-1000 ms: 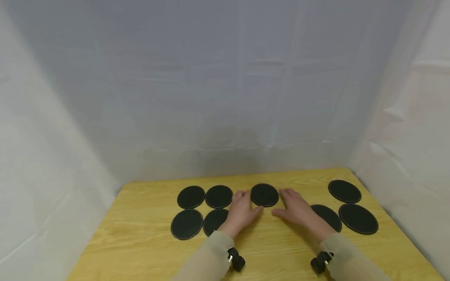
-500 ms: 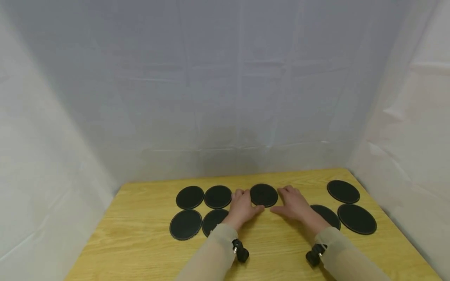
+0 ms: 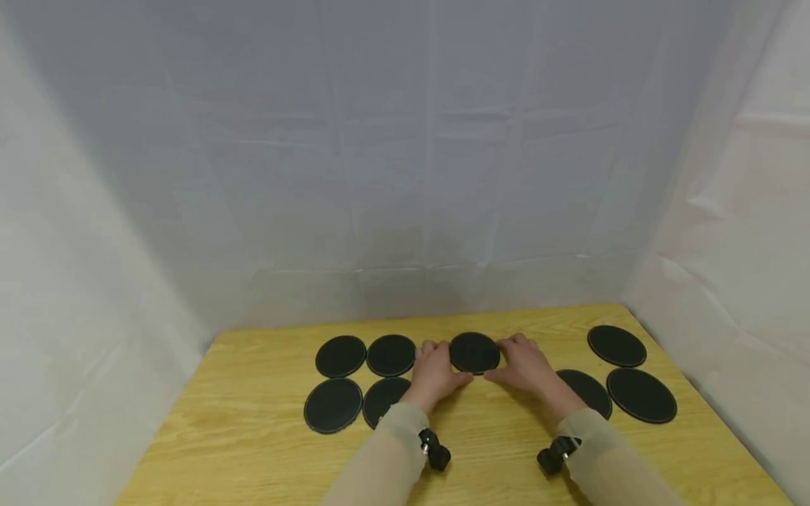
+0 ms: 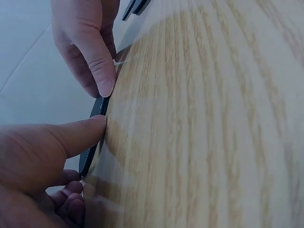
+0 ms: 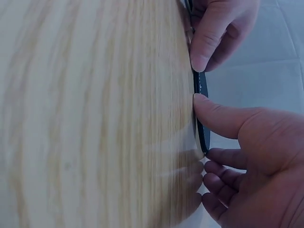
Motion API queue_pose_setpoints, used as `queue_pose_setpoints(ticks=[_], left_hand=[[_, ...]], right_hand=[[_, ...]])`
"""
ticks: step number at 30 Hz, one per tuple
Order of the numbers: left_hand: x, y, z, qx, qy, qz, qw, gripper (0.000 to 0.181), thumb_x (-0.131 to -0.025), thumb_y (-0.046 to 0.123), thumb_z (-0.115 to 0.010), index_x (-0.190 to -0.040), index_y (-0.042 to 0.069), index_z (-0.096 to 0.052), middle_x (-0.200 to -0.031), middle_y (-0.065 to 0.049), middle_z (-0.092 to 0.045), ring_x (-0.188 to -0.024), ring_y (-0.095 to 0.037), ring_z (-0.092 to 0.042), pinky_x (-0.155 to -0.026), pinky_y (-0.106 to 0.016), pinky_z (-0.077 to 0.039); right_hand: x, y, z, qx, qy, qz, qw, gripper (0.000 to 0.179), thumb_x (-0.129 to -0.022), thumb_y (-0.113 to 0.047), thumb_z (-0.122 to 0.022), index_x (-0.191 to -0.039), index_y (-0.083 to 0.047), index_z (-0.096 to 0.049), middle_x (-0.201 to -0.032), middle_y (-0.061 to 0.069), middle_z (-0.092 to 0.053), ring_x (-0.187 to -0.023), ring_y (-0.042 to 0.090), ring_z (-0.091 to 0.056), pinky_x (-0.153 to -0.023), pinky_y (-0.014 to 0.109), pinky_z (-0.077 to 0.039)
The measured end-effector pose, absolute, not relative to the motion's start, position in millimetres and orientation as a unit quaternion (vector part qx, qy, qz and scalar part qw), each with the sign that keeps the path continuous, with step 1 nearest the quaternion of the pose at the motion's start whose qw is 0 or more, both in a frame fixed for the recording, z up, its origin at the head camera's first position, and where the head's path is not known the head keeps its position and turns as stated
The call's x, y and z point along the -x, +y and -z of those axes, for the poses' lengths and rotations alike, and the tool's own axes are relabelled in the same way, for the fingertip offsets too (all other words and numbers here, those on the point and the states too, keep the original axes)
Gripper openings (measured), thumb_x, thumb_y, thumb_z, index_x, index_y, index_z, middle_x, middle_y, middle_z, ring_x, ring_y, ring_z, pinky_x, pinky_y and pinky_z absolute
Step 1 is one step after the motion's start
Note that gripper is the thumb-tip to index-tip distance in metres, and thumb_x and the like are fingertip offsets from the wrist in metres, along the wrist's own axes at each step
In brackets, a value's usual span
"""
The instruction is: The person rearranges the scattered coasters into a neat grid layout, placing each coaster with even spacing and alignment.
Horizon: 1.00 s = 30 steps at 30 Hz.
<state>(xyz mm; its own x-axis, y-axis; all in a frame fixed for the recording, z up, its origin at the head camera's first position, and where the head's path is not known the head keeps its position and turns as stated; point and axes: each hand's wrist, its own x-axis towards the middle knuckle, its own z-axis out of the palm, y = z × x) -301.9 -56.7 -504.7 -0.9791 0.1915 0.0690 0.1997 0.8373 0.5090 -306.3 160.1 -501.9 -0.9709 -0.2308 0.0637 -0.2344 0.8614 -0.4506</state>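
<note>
A round black coaster [image 3: 474, 352] with a stitched rim is near the back of the wooden table, between both hands. My left hand [image 3: 435, 376] grips its left side, thumb at the near edge and fingers at the side. Opposite it, my right hand [image 3: 527, 365] holds the right side the same way. The left wrist view catches the coaster [image 4: 98, 108] edge-on, close over the wood, with both thumbs at its near rim. Seen from the right wrist, the coaster [image 5: 203, 88] runs between the two hands, the fingertips right at its far side.
Several matching black coasters [image 3: 333, 405] form a two-row group left of my hands, one partly hidden by the left arm. Three more coasters [image 3: 642, 395] are at the right, one partly behind the right arm. White sheeting [image 3: 380, 176] surrounds the table [image 3: 253, 450].
My right hand has moved slightly left onto the coaster's side, and its thumb has come to the near edge. The left hand has barely shifted. The other coasters stay in place.
</note>
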Motion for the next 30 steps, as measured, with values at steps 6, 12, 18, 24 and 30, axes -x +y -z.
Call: queue_pose_setpoints(ticks=[6,12,18,24,30], left_hand=[[302,-56,507,0.099,-0.959,0.265,0.025,0.079,-0.093,0.041,-0.092,-0.149,-0.006,-0.061,-0.14,-0.025,-0.059,-0.126,-0.042,-0.052,-0.11,-0.055,-0.047],[300,-54,509,0.089,-0.961,0.259,0.039,0.077,-0.091,0.039,-0.093,-0.144,-0.007,-0.061,-0.134,-0.025,-0.06,-0.12,-0.041,-0.053,-0.108,-0.054,-0.046],[298,-54,505,0.081,-0.959,0.264,0.059,0.077,-0.088,0.03,-0.096,-0.143,-0.01,-0.061,-0.132,-0.027,-0.064,-0.125,-0.044,-0.058,-0.11,-0.056,-0.047],[294,-59,504,0.073,-0.958,0.263,0.088,0.072,-0.088,0.027,-0.096,-0.141,-0.008,-0.063,-0.128,-0.025,-0.066,-0.116,-0.042,-0.059,-0.105,-0.057,-0.049],[296,-67,502,0.076,-0.955,0.266,0.105,0.065,-0.091,0.024,-0.093,-0.139,-0.008,-0.064,-0.126,-0.024,-0.064,-0.11,-0.039,-0.056,-0.102,-0.056,-0.049]], right_hand=[[308,156,499,-0.089,-0.958,-0.273,-0.015,0.076,-0.088,-0.032,-0.093,-0.145,0.009,-0.063,-0.142,0.032,-0.057,-0.131,0.054,-0.053,-0.107,0.069,-0.046],[308,152,498,-0.085,-0.94,-0.329,-0.029,0.076,-0.086,-0.023,-0.093,-0.144,0.013,-0.06,-0.138,0.032,-0.06,-0.128,0.053,-0.058,-0.105,0.063,-0.051],[309,148,503,-0.095,-0.923,-0.373,-0.023,0.074,-0.084,-0.013,-0.092,-0.144,0.015,-0.058,-0.135,0.03,-0.063,-0.124,0.05,-0.063,-0.103,0.059,-0.055],[311,143,505,-0.109,-0.911,-0.397,-0.016,0.073,-0.084,-0.009,-0.093,-0.144,0.014,-0.059,-0.134,0.028,-0.067,-0.125,0.049,-0.065,-0.102,0.058,-0.056],[315,136,506,-0.116,-0.908,-0.403,-0.004,0.075,-0.083,-0.008,-0.092,-0.146,0.014,-0.058,-0.138,0.03,-0.065,-0.125,0.049,-0.065,-0.101,0.058,-0.057]])
